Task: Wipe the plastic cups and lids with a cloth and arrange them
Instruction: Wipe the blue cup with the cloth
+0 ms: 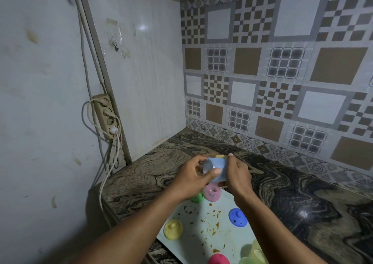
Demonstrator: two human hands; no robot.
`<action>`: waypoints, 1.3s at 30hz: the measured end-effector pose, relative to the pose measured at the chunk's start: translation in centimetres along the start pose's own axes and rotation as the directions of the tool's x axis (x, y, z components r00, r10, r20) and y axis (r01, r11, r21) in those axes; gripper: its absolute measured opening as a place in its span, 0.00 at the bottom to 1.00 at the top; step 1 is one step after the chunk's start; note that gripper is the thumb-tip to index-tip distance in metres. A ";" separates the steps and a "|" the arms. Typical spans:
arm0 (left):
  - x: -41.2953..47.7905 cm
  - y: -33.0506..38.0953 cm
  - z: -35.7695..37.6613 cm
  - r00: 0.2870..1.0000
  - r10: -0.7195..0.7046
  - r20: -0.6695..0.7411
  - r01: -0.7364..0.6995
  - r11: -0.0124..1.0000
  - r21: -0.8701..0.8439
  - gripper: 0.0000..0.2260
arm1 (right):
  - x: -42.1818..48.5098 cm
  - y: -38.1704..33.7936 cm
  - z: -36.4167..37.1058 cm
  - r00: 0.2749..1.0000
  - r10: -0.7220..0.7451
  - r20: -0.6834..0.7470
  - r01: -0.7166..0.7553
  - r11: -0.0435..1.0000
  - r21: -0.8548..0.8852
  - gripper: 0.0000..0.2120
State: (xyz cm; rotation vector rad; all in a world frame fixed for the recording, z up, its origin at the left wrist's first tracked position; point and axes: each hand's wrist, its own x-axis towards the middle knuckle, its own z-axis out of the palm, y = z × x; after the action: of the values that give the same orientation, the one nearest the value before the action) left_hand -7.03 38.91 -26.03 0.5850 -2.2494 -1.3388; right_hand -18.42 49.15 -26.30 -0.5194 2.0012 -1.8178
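Note:
A light blue plastic cup (pixel 217 166) is held on its side above the counter between both hands. My left hand (pixel 193 178) grips its rim, thumb across the opening. My right hand (pixel 238 175) wraps its base; a bit of yellowish cloth (pixel 221 156) shows behind the cup. Below, on a pale stained board (pixel 207 229), lie a pink lid (pixel 212 192), a green lid (pixel 197 198) partly hidden by my left wrist, a blue lid (pixel 238 217), a yellow lid (pixel 173 229) and a red lid (pixel 219 259). Yellow-green cups (pixel 252 252) stand at the board's near right.
The marbled stone counter (pixel 292 187) runs to the patterned tiled wall (pixel 282 71) at the back and right. On the left wall hangs a power strip (pixel 105 114) with plugged cables (pixel 109 162) dangling past the counter's left edge.

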 end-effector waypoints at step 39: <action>0.6 -5.4 -8.3 0.875 0.459 0.152 -0.453 0.669 0.589 0.29 | 1.7 -1.8 8.7 0.947 0.306 0.099 -0.300 0.951 -0.071 0.20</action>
State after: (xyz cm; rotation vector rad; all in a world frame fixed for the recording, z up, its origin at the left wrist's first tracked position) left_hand -2.02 30.40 -27.26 0.1766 -2.5781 -0.3357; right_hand -15.39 40.68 -25.36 -0.2982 1.9392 -1.5210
